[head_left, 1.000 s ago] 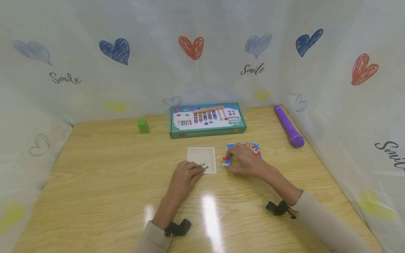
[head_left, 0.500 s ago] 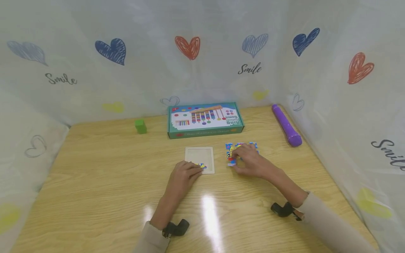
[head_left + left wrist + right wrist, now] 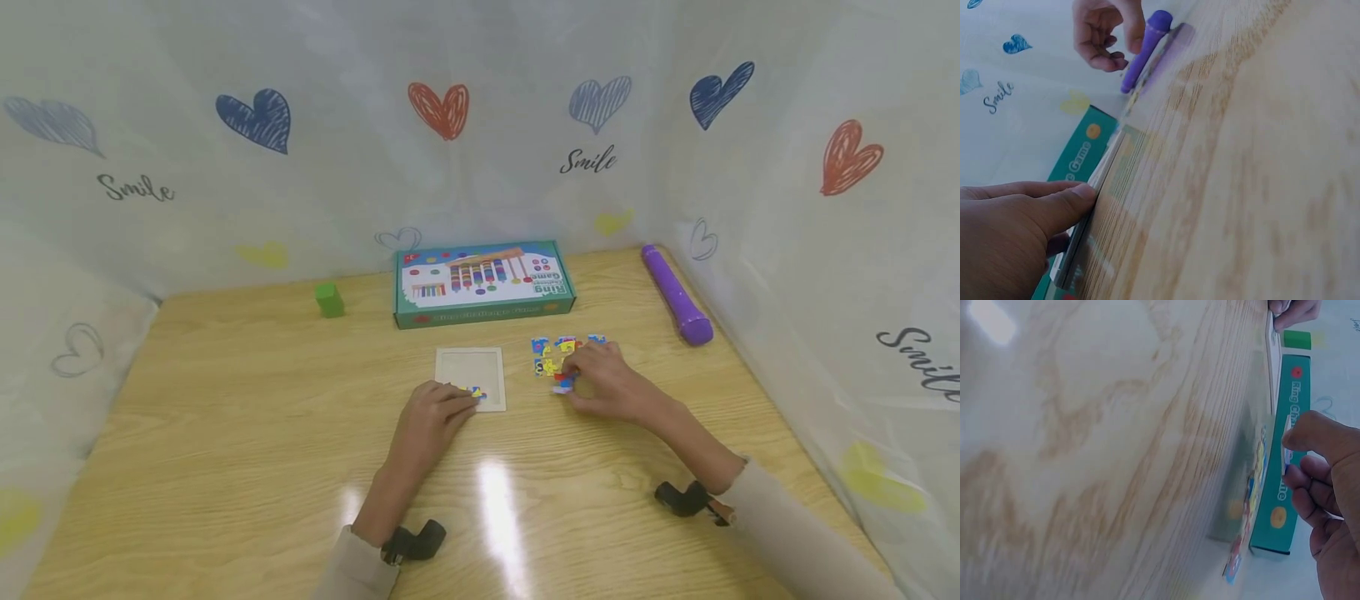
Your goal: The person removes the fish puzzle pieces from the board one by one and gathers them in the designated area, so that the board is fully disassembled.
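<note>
In the head view my left hand (image 3: 435,412) reaches over the front left of a square wooden puzzle tray (image 3: 502,379). Its fingers lie fairly straight, fingertips down beside a blue-and-yellow puzzle piece (image 3: 477,392) inside the tray. The left wrist view has the thumb (image 3: 1082,194) right at the tray's edge. To the right, my right hand (image 3: 611,383) pinches a red, blue and white puzzle piece (image 3: 562,384) between thumb and fingers. Seen from the right wrist, that piece stands on edge above the table. Several loose puzzle pieces (image 3: 546,367) lie beyond it, partly covered by the hand.
Behind the tray lies a green ring game box (image 3: 483,283). A green block (image 3: 329,300) stands to its left, a purple toy microphone (image 3: 677,296) lies at the right table edge. Heart-printed white sheeting (image 3: 337,167) hangs behind and beside the wooden table (image 3: 262,442).
My right hand has shifted right with the puzzle piece, uncovering more loose pieces on their left side. The left hand stays at the tray. The head view has drifted slightly.
</note>
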{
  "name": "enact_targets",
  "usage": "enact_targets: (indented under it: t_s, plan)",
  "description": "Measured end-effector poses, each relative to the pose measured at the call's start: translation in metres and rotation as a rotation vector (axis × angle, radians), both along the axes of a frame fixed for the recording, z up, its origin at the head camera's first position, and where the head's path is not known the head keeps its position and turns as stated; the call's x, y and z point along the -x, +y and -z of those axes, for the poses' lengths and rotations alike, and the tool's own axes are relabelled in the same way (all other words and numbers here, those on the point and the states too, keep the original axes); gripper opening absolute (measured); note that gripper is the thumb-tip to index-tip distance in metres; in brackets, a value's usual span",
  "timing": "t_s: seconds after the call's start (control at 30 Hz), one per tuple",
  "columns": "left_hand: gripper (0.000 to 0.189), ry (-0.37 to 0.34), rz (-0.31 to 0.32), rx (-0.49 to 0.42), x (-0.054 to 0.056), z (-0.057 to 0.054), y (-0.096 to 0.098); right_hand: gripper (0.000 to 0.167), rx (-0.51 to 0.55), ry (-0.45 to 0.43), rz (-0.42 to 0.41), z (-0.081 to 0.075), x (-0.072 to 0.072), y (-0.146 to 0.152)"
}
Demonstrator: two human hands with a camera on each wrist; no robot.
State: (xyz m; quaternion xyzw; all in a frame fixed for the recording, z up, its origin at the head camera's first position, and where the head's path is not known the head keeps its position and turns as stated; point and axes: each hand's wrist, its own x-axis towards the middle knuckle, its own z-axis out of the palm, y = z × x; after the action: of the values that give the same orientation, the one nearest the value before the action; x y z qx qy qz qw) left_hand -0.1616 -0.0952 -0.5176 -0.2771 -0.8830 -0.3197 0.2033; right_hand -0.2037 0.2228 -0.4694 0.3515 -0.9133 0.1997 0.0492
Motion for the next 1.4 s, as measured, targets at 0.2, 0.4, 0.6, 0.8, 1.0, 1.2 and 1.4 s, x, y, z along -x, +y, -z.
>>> enact_targets:
  t_s: [0.2,0.4,0.6,0.8,1.0,1.2,1.4]
  plan:
    - [0.014,0.027,0.008,-0.014,0.0,0.001,0.001,0.021,0.0,0.007,0.001,-0.002,-0.002,0.009]
    - [0.014,0.023,0.006,-0.005,0.0,0.0,0.002,0.025,-0.014,0.012,0.003,-0.001,-0.001,0.02]
    - [0.015,0.036,0.002,-0.003,0.0,0.001,0.001,0.024,-0.023,-0.007,0.03,0.001,-0.001,0.031]
    - [0.015,0.041,0.006,-0.005,0.001,0.001,0.001,0.024,-0.032,0.004,0.029,0.004,-0.001,0.039]
    - [0.014,0.041,0.006,-0.005,0.002,0.001,0.001,0.023,-0.062,0.016,0.051,0.008,-0.001,0.048]
    - [0.014,0.027,0.006,-0.011,0.001,0.0,0.0,0.022,-0.068,0.017,0.063,0.009,-0.003,0.055]
    - [0.014,0.0,-0.006,-0.003,0.0,0.0,0.001,0.02,-0.067,0.028,0.047,0.011,-0.003,0.06]
